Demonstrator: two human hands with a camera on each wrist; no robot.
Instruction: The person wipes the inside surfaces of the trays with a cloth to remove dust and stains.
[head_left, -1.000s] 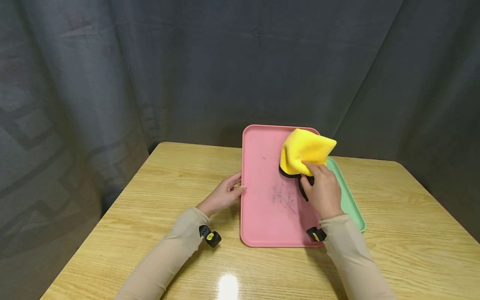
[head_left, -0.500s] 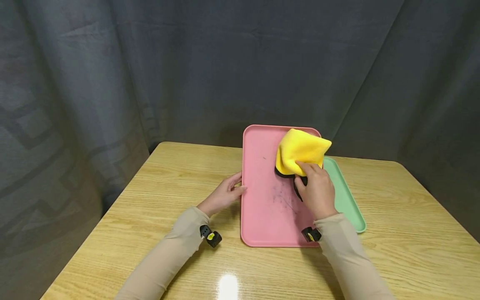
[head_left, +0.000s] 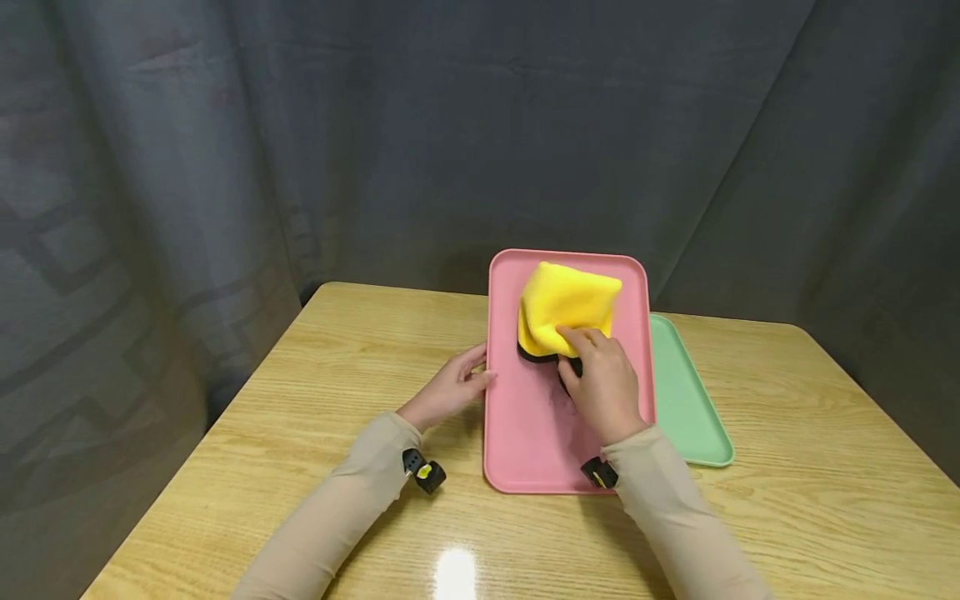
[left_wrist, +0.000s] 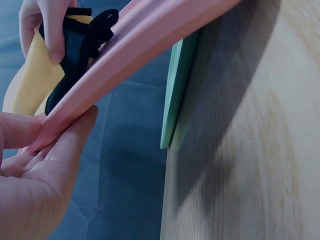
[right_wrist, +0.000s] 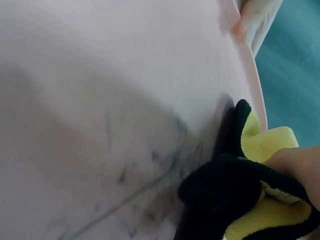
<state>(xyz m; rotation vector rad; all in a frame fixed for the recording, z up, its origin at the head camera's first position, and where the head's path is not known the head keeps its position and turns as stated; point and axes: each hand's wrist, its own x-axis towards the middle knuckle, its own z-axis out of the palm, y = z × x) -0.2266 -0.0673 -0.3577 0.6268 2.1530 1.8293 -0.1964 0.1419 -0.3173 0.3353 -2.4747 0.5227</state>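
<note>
My left hand (head_left: 450, 385) pinches the left rim of a pink tray (head_left: 517, 442), thumb on the upper side and fingers underneath. In the left wrist view the tray (left_wrist: 135, 47) stands off the table at a slant. My right hand (head_left: 606, 387) grips a bunched cloth (head_left: 566, 302), yellow on one face and black on the other, against the tray's upper middle. Dark smudges (right_wrist: 175, 157) and a thin dark line (right_wrist: 125, 202) mark the tray beside the cloth in the right wrist view; in the head view the right hand partly hides them.
A green tray (head_left: 693, 417) lies on the wooden table (head_left: 810, 433), partly behind the pink tray's right side. Dark grey curtains (head_left: 480, 125) hang along the table's back and left. Black wrist cameras sit on both beige sleeves (head_left: 356, 479).
My right hand has moved the cloth left across the pink tray, away from its right rim, uncovering more of the green tray. My left hand keeps its hold almost unmoved.
</note>
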